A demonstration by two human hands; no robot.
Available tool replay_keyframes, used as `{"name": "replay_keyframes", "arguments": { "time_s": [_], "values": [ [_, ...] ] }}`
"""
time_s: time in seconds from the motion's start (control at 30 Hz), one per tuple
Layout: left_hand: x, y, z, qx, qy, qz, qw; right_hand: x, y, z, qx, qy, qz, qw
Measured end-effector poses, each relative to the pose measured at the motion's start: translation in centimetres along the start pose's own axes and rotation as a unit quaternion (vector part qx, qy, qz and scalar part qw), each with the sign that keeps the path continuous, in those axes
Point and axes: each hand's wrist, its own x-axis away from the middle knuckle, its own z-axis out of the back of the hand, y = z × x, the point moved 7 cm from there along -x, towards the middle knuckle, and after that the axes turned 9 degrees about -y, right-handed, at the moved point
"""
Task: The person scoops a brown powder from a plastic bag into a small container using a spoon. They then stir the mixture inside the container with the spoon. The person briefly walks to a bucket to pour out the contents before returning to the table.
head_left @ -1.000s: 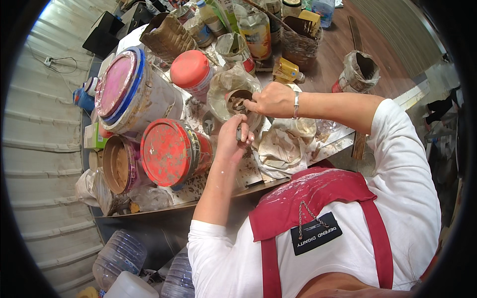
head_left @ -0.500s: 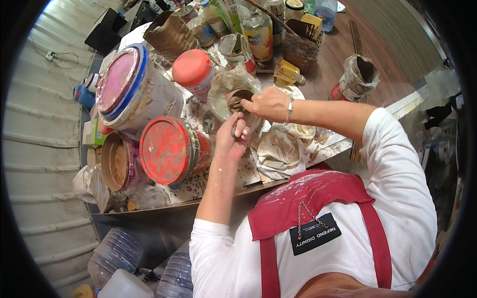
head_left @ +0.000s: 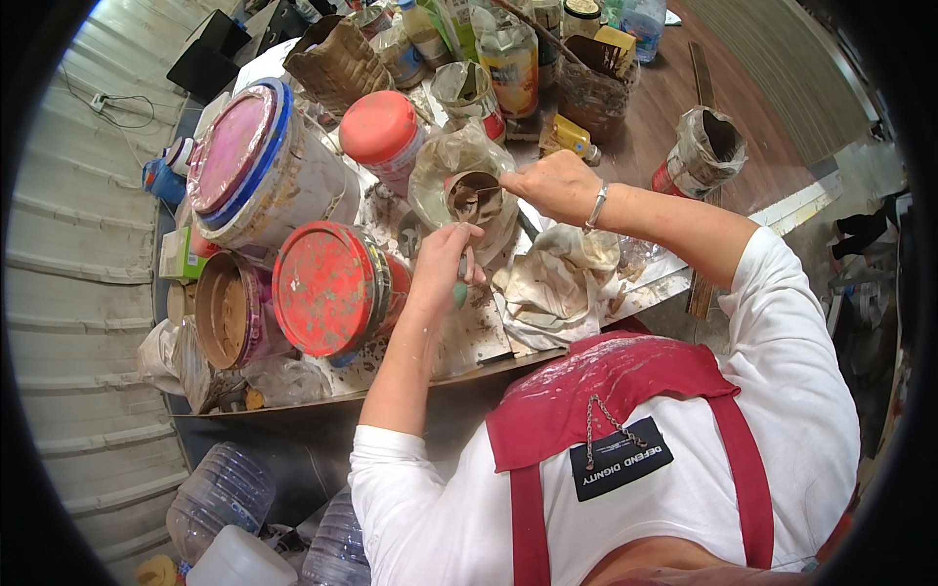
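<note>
On the worktop's (head_left: 640, 137) left, a red-lidded bucket (head_left: 325, 288) stands covered, presumably protecting its contents. The left hand's (head_left: 447, 256) fingers curl around a mostly hidden green-ended tool (head_left: 459, 293), near the can. That can (head_left: 473, 180) sits within crumpled plastic (head_left: 428, 190), its mouth facing the person, perhaps for easy access. The right hand's (head_left: 555, 188) fingers pinch a thin stick (head_left: 491, 187) reaching over the mouth, probably for fine control.

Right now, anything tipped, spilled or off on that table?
Yes. The yellow bottle lies on its side, odd among upright containers. The red bucket lid and white tabletop are spattered with brownish residue, as if something dripped or splashed; whether it's dry, I can't tell.
</note>
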Motion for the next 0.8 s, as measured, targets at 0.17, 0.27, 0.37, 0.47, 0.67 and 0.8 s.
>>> {"name": "replay_keyframes", "arguments": {
  "time_s": [0.17,0.27,0.37,0.47,0.67,0.8],
  "values": [
    [0.0,2.2,0.5,-0.261,0.005,0.020,0.965,0.6,-0.9,0.5,0.086,0.126,0.124,0.981],
    [0.4,4.1,-0.1,-0.352,-0.005,0.035,0.935,0.5,-1.7,0.4,0.123,0.123,0.166,0.971],
    [0.0,4.7,-0.1,-0.458,-0.023,0.024,0.888,0.3,-1.9,0.6,0.149,0.127,0.189,0.962],
    [0.2,5.2,-0.4,-0.453,-0.029,0.051,0.890,0.1,-1.9,0.8,0.174,0.129,0.206,0.954],
    [-0.6,6.5,-0.3,-0.552,-0.042,0.025,0.833,-0.5,-1.6,0.9,0.170,0.162,0.205,0.950],
    [-1.3,6.0,0.8,-0.516,-0.067,0.021,0.854,-1.1,-1.9,0.5,0.132,0.071,0.144,0.978]
  ]
}}
